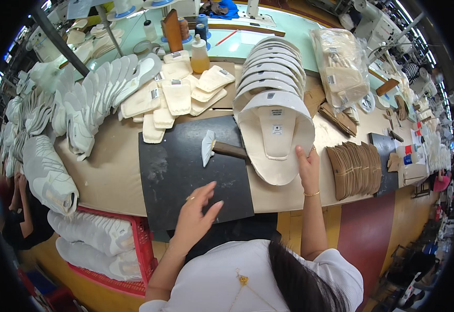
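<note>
My right hand (308,167) grips the right edge of a white shoe upper (261,148), thumb in front and fingers mostly hidden behind it. This piece carries a cream padded tongue (277,140) with small labels. It is the front one of a row of nested white uppers (271,65) running back across the table. Over the black mat (167,182) hovers my left hand (197,212), fingers apart and holding nothing. A hammer (229,150) with its head wrapped in white cloth lies on the mat, its handle reaching toward the upper.
Cream padded tongues (177,96) lie piled behind the mat, beside a bottle of amber liquid (200,57). Grey-white shoe parts (97,99) spread at left. Tied brown pieces (354,169) and a plastic bag of tongues (338,67) are at right. A red crate (143,244) stands below.
</note>
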